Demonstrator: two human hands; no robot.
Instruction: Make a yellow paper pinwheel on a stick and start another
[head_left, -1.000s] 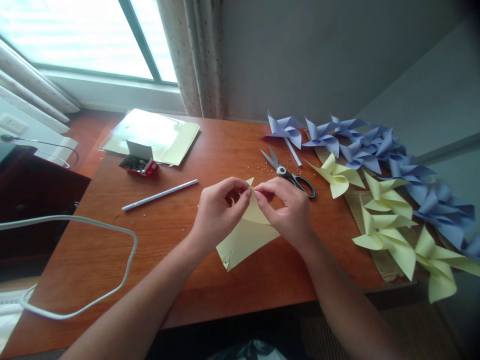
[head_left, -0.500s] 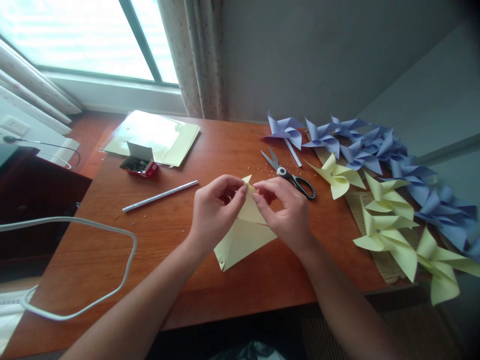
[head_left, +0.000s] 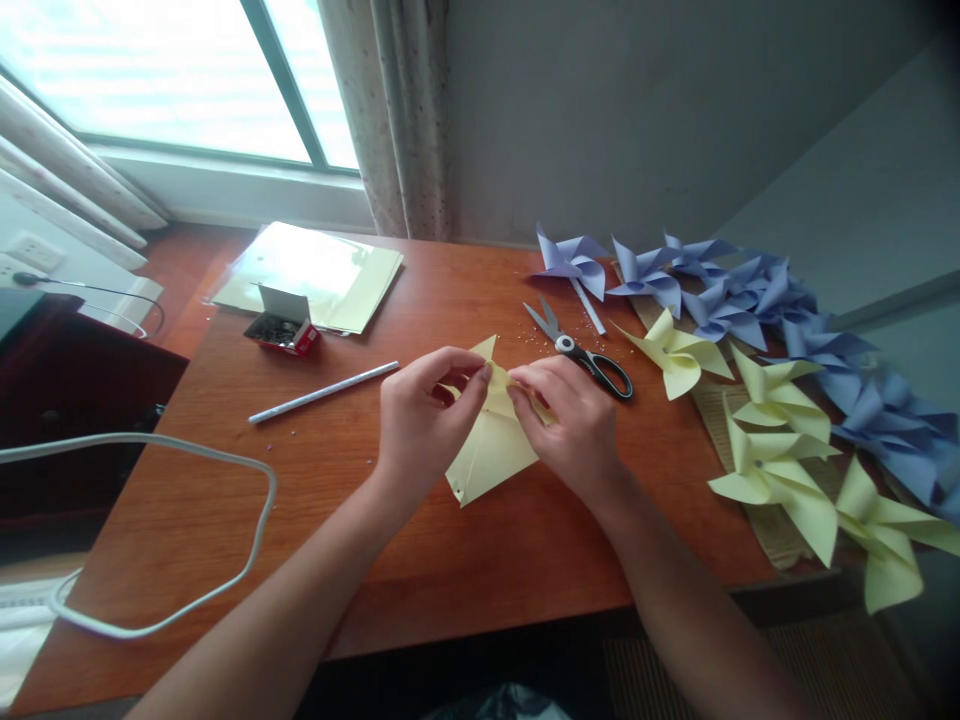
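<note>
Between my hands is a yellow pinwheel paper [head_left: 493, 448], slit from its corners, with small holes near the corner closest to me. My left hand [head_left: 429, 418] pinches its far part between thumb and fingers. From the other side my right hand [head_left: 568, 418] also grips the paper with closed fingertips. Exactly how the paper folds at the fingertips is partly hidden. Just beyond my right hand lie scissors [head_left: 577, 352] with black handles, blades pointing away. A patterned paper straw [head_left: 324, 392] rests to the left of my left hand.
Finished yellow pinwheels [head_left: 780, 470] and purple pinwheels [head_left: 720, 285] crowd the right side on corrugated cardboard [head_left: 712, 425]. At the back left are a sheet stack [head_left: 367, 285] and a small open box [head_left: 283, 325] of dark metal bits. A white cable [head_left: 266, 520] loops over the left edge.
The yellow paper has shifted away from me and turned a little, its near corner moving up and right. Both hands keep their hold in nearly the same place.
</note>
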